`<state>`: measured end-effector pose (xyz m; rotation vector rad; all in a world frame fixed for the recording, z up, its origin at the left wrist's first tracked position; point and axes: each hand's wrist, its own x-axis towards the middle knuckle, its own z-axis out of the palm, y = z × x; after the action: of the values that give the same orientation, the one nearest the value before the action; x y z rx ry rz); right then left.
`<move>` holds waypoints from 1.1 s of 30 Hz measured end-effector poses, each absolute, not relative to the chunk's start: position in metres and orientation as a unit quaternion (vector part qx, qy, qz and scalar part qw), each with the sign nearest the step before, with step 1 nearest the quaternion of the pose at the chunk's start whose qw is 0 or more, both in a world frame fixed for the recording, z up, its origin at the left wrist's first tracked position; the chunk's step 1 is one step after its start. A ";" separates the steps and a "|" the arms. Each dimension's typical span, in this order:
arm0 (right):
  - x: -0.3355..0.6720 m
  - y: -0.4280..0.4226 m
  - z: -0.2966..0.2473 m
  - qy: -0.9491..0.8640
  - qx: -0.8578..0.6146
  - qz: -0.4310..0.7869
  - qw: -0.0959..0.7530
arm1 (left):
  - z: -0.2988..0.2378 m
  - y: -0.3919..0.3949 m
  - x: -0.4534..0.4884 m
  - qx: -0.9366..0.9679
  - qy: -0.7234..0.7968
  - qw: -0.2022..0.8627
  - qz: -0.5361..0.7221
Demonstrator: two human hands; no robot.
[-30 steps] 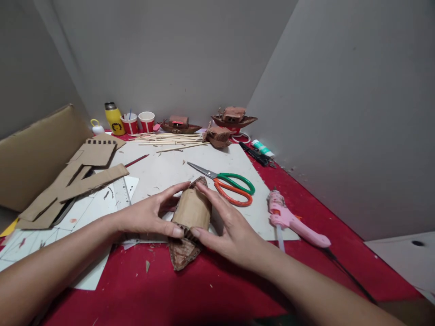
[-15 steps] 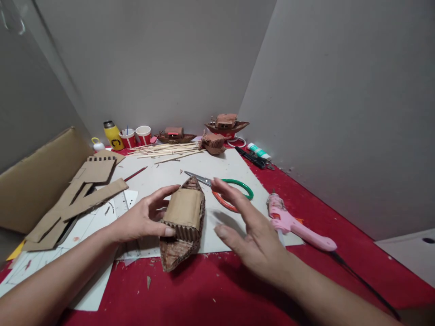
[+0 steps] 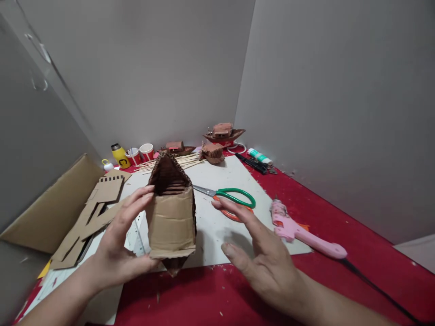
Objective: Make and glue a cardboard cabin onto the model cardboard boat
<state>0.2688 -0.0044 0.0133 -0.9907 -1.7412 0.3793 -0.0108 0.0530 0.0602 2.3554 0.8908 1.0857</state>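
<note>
A cardboard model boat (image 3: pixel 171 222) with a tan curved roof is held by my left hand (image 3: pixel 125 240). Fingers grip the boat's left side and the thumb presses at the near end of the roof. The boat is tilted, its far pointed end raised so that the dark ribbed inside shows. My right hand (image 3: pixel 265 253) is apart from the boat, to its right, with thumb and fingers spread and nothing between them. Just beyond its fingertips lie scissors (image 3: pixel 234 199) with green and orange handles. A pink glue gun (image 3: pixel 306 235) rests to the right.
Cut cardboard pieces (image 3: pixel 84 222) and a large cardboard panel (image 3: pixel 57 208) occupy the left. At the back stand a yellow bottle (image 3: pixel 120 156), paper cups (image 3: pixel 147 152), thin sticks (image 3: pixel 186 160) and finished model boats (image 3: pixel 224 132). A glue tube (image 3: pixel 260 156) lies at the back right.
My left hand has lifted the boat and tipped its far end upward, bringing it closer. The right hand stays open beside it. The view has shifted slightly.
</note>
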 end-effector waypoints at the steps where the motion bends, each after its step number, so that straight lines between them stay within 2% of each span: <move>1: 0.269 -0.004 0.013 -0.730 -0.416 0.152 0.521 | 0.060 0.051 -0.011 0.852 0.302 0.152 0.400; 6: 0.271 -0.003 0.010 -0.737 -0.418 0.131 0.514 | 0.062 0.049 -0.007 0.886 0.233 -0.033 0.400; 9: 0.271 -0.002 0.010 -0.735 -0.425 0.122 0.514 | 0.063 0.053 -0.003 0.905 0.191 -0.065 0.374; 11: 0.270 -0.001 0.011 -0.737 -0.433 0.115 0.507 | 0.060 0.056 -0.001 0.912 0.188 -0.050 0.360; 15: 0.270 0.002 0.011 -0.737 -0.443 0.112 0.499 | 0.049 0.060 0.001 0.907 0.236 0.060 0.344; 19: 0.270 0.004 0.011 -0.729 -0.447 0.127 0.502 | 0.042 0.061 0.005 0.850 0.339 0.259 0.310; 24: 0.273 0.007 0.011 -0.712 -0.464 0.164 0.500 | 0.045 0.070 0.013 0.771 0.355 0.465 0.253; 33: 0.274 0.004 0.011 -0.723 -0.453 0.172 0.492 | 0.031 0.081 0.020 0.699 0.416 0.535 0.227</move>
<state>0.2745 0.0038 0.0110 -1.0980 -1.7551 0.4180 0.0196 0.0806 0.0311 1.6648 0.9920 0.5402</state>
